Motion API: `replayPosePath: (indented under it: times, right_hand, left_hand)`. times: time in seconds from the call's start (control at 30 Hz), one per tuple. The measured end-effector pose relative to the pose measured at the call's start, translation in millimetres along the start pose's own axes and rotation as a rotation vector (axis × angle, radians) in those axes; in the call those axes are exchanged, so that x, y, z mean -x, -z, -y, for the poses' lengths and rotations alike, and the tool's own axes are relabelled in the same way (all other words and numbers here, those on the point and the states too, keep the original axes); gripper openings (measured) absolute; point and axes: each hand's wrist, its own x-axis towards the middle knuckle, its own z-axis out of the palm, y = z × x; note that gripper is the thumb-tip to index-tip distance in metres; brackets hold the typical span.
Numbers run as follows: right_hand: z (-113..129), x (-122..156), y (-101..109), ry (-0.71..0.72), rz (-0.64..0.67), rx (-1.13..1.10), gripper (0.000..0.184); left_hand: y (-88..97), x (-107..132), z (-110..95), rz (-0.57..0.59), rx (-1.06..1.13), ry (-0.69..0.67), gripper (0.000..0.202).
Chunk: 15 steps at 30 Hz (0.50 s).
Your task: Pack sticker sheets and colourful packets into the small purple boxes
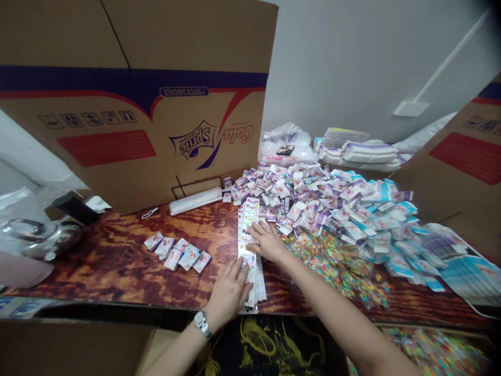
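Evidently the weak spot is the loose stack of sticker sheets, which lies lengthwise under both hands with its near end at the front edge of the table. The left hand rests on the lower part, fingers loosely bent; whether its thumb has caught an edge, I cannot tell. The right hand lies farther up, fingers spread and not closed around anything. The strips already overlap unevenly, so uneven pressure could fan them out, or two could cling and lift together. A pull toward the body might tip the near end over the edge. Just beyond the right hand, the heap of small boxes crowds the sheets, and a knuckle could set some sliding. The right forearm passes close beside the wrapped candies, which a sweep might scatter; the six boxes left of the left hand seem safer.
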Motion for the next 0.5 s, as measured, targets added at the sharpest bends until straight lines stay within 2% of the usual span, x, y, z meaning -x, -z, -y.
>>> replayPosePath:
  times: [0.23, 0.5]
  right_hand:
    - [1.5, 2.6, -6.1, -0.003, -0.067, -0.03, 0.037]
    - [-1.3, -3.4, -1.8, -0.029, -0.113, -0.027, 0.035]
  left_hand:
    - [-4.2, 1.4, -2.9, -0.033, -0.034, -0.014, 0.037]
    - [2.4, -1.6, -4.7, 0.006, 0.049, -0.009, 0.037]
